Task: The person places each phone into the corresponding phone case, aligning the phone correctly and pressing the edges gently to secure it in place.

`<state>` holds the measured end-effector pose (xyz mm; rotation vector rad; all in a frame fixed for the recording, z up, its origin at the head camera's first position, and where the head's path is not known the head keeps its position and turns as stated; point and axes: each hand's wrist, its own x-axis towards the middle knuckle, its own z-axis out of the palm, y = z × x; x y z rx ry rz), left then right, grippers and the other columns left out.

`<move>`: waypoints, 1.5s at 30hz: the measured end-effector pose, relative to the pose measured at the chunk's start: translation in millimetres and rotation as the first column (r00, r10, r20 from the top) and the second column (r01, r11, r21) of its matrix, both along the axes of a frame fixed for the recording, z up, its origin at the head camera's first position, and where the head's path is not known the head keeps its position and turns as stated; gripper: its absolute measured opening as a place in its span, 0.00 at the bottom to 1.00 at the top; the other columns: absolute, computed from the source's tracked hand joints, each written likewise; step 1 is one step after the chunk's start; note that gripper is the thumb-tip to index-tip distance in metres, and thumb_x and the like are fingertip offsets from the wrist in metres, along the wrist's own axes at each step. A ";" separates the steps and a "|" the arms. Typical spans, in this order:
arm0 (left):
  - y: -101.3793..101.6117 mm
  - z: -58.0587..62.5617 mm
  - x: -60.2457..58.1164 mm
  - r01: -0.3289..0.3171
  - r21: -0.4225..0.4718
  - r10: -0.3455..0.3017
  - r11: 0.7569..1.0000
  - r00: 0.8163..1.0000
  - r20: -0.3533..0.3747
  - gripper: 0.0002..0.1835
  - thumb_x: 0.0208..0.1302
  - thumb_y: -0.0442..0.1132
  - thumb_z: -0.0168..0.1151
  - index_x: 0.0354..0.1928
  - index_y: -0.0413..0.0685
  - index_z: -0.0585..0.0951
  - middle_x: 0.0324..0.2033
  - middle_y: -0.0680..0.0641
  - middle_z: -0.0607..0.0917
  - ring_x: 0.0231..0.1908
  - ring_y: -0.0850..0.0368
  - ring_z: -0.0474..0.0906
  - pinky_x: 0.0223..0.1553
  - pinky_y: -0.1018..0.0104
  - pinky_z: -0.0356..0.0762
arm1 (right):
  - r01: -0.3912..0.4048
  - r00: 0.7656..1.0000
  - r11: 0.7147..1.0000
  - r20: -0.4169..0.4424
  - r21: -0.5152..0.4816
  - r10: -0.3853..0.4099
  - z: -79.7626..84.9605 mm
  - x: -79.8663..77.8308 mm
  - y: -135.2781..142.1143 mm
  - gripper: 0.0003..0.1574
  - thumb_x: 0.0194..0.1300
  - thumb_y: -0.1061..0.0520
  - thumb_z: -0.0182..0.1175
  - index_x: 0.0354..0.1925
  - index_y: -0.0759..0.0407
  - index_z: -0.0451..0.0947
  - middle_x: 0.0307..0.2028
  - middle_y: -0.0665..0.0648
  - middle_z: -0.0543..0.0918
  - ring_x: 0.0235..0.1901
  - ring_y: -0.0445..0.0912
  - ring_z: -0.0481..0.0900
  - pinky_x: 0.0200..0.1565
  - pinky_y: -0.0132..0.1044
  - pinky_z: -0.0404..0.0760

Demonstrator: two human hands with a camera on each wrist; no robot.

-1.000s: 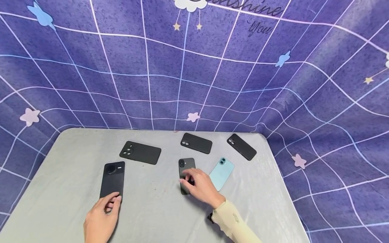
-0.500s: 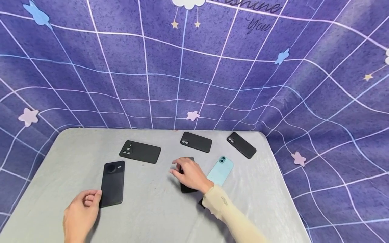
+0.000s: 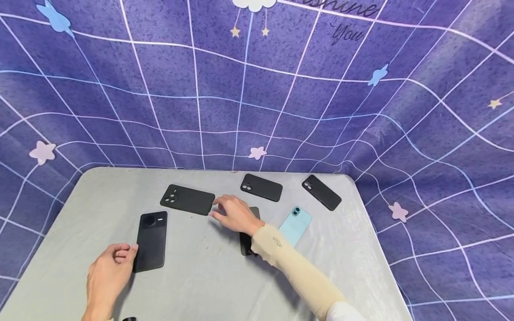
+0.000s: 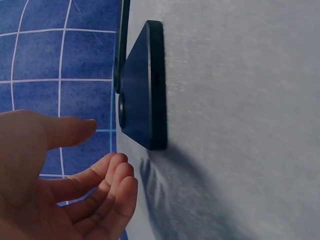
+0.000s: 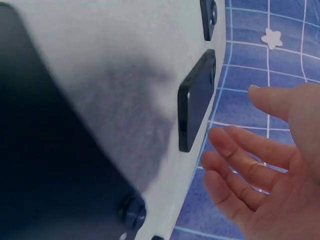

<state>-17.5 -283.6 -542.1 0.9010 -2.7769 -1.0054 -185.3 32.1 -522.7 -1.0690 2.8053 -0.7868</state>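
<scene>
In the head view a black phone (image 3: 150, 243) lies on its face at the left, its round camera facing up. My left hand (image 3: 108, 274) is beside its lower left edge, fingers loosely bent and holding nothing. A gap shows between those fingers and the dark phone (image 4: 142, 95) in the left wrist view. My right hand (image 3: 234, 214) reaches left, fingertips right at the near end of a black phone case (image 3: 190, 199) with camera cutouts. Its fingers are spread and relaxed in the right wrist view. Beneath that wrist, a dark grey phone (image 3: 245, 245) is partly hidden.
A light teal phone (image 3: 296, 225) lies right of the right forearm. Two more black cases (image 3: 263, 187) sit along the back of the table (image 3: 201, 285), which has a grey cloth. A purple gridded curtain (image 3: 225, 111) rises behind the table and on its sides.
My right hand has moved left from over the dark grey phone to the end of the left black case. My left hand has shifted from the black phone's bottom to its left side.
</scene>
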 end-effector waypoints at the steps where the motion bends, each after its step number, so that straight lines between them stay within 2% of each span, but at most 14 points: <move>1: -0.1 0.4 -1.0 0.003 0.000 -0.003 1.000 1.000 0.005 0.27 0.77 0.58 0.61 0.57 0.38 0.82 0.49 0.31 0.87 0.54 0.26 0.81 0.51 0.33 0.76 | 0.003 1.000 1.000 0.004 0.008 -0.003 0.5 -2.3 -4.0 0.22 0.78 0.44 0.66 0.58 0.58 0.86 0.42 0.51 0.86 0.42 0.42 0.82 0.43 0.32 0.82; 6: 0.7 2.3 -7.7 0.021 -0.001 -0.021 1.000 1.000 0.020 0.30 0.76 0.59 0.63 0.58 0.37 0.82 0.46 0.33 0.88 0.52 0.28 0.82 0.51 0.35 0.76 | 0.011 1.000 0.999 0.000 0.037 -0.011 3.4 -15.8 -22.8 0.23 0.78 0.42 0.65 0.58 0.56 0.86 0.39 0.48 0.84 0.41 0.40 0.80 0.41 0.31 0.81; 13: 3.5 4.3 -19.1 0.020 0.001 -0.020 1.000 1.000 0.014 0.28 0.76 0.58 0.63 0.55 0.37 0.82 0.39 0.39 0.88 0.47 0.34 0.83 0.46 0.39 0.76 | -0.008 1.000 0.996 -0.019 0.091 0.010 6.5 -27.9 -46.0 0.24 0.77 0.43 0.66 0.60 0.57 0.86 0.39 0.49 0.82 0.41 0.41 0.79 0.41 0.33 0.80; 20: 1.6 10.1 -26.7 0.038 -0.001 -0.038 0.999 0.999 0.000 0.28 0.76 0.58 0.63 0.54 0.37 0.82 0.41 0.38 0.88 0.45 0.36 0.84 0.40 0.46 0.75 | 0.009 0.997 0.987 -0.077 0.163 0.003 1.9 -39.7 -62.1 0.25 0.77 0.42 0.66 0.62 0.56 0.85 0.49 0.53 0.87 0.50 0.47 0.84 0.54 0.38 0.83; 24: 0.1 12.4 -29.4 0.076 0.004 -0.076 0.997 0.996 0.040 0.31 0.76 0.61 0.62 0.56 0.37 0.81 0.43 0.39 0.87 0.47 0.35 0.83 0.43 0.42 0.76 | 0.032 0.996 0.975 -0.090 0.219 -0.012 -0.7 -45.9 -67.7 0.29 0.77 0.39 0.65 0.64 0.55 0.84 0.56 0.54 0.86 0.55 0.49 0.84 0.60 0.39 0.81; 30: -0.3 12.4 -29.9 0.114 0.011 -0.114 0.993 0.989 0.096 0.35 0.76 0.65 0.59 0.58 0.36 0.78 0.47 0.37 0.85 0.50 0.30 0.81 0.46 0.36 0.77 | 0.063 0.996 0.953 -0.081 0.297 -0.041 -5.2 -50.1 -78.5 0.31 0.76 0.34 0.64 0.64 0.52 0.84 0.55 0.52 0.84 0.54 0.48 0.83 0.58 0.38 0.80; 38: 4.4 12.2 -32.6 0.128 -0.013 -0.125 0.992 0.983 0.133 0.37 0.75 0.63 0.62 0.59 0.32 0.76 0.49 0.32 0.82 0.51 0.28 0.80 0.46 0.33 0.77 | 0.082 0.996 0.932 -0.059 0.354 -0.065 -7.1 -51.8 -90.3 0.33 0.75 0.30 0.62 0.60 0.52 0.85 0.54 0.53 0.82 0.51 0.48 0.81 0.53 0.39 0.81; 45: 7.7 11.4 -31.9 0.152 -0.015 -0.147 0.988 0.976 0.160 0.38 0.75 0.61 0.63 0.60 0.27 0.73 0.50 0.28 0.78 0.51 0.26 0.78 0.47 0.32 0.76 | 0.095 0.995 0.913 -0.051 0.397 -0.081 -9.4 -52.6 -93.2 0.35 0.74 0.29 0.64 0.61 0.53 0.85 0.55 0.54 0.81 0.52 0.48 0.80 0.55 0.39 0.81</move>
